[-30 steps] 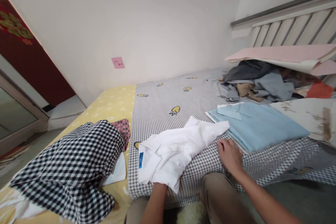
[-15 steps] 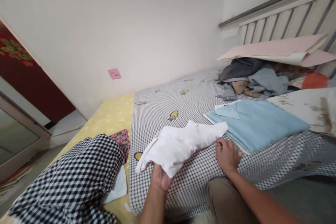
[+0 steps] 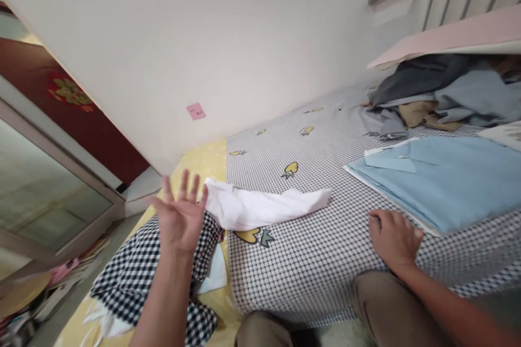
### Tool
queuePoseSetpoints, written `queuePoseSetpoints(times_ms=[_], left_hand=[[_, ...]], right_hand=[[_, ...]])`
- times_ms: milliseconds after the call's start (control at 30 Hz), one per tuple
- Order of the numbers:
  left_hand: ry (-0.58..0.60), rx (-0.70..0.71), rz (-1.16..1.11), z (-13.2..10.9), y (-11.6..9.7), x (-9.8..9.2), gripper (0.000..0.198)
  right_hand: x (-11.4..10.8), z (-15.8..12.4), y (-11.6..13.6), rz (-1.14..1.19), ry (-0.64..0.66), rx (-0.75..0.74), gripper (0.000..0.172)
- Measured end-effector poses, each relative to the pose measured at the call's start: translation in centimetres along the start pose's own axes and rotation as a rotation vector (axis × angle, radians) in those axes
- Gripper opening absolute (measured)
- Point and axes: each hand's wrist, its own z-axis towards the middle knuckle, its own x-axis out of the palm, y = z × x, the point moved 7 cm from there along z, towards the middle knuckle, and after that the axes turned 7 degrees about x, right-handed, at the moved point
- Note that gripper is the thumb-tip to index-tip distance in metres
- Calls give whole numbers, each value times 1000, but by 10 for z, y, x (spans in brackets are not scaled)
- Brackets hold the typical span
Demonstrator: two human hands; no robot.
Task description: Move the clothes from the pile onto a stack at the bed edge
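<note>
My left hand [image 3: 180,215] is raised above the bed's left side, palm up and fingers spread, holding nothing. Just to its right a crumpled white shirt [image 3: 264,206] lies stretched across the checked sheet [image 3: 321,255], clear of my fingers. Under my left hand lies a black-and-white gingham garment [image 3: 142,276]. My right hand [image 3: 393,238] rests flat on the checked sheet, fingers loosely curled, next to the near edge of a folded light-blue shirt [image 3: 443,173].
A heap of grey, blue and tan clothes [image 3: 439,100] lies at the back right under a pink board [image 3: 451,38]. A yellow sheet [image 3: 201,162] covers the bed's left part. A mirrored door [image 3: 44,184] stands left; my knees [image 3: 382,309] press the bed's near edge.
My left hand has let go of the white shirt, which moved left and now lies on the sheet; the hand is open in the air. My right hand stayed by the blue shirt.
</note>
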Motion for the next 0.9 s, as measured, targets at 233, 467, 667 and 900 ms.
queuePoseSetpoints(times_ms=[233, 467, 667, 900], left_hand=[[-376, -869, 263, -77, 145, -69, 10], [-374, -925, 194, -56, 202, -62, 25], [-284, -950, 100, -43, 232, -39, 35], [-172, -999, -19, -93, 246, -25, 30]], right_hand=[[-4, -2, 1, 27, -50, -60, 23], [3, -10, -6, 7, -126, -208, 28], [4, -17, -8, 8, -236, -319, 33], [8, -17, -10, -47, -114, -244, 30]])
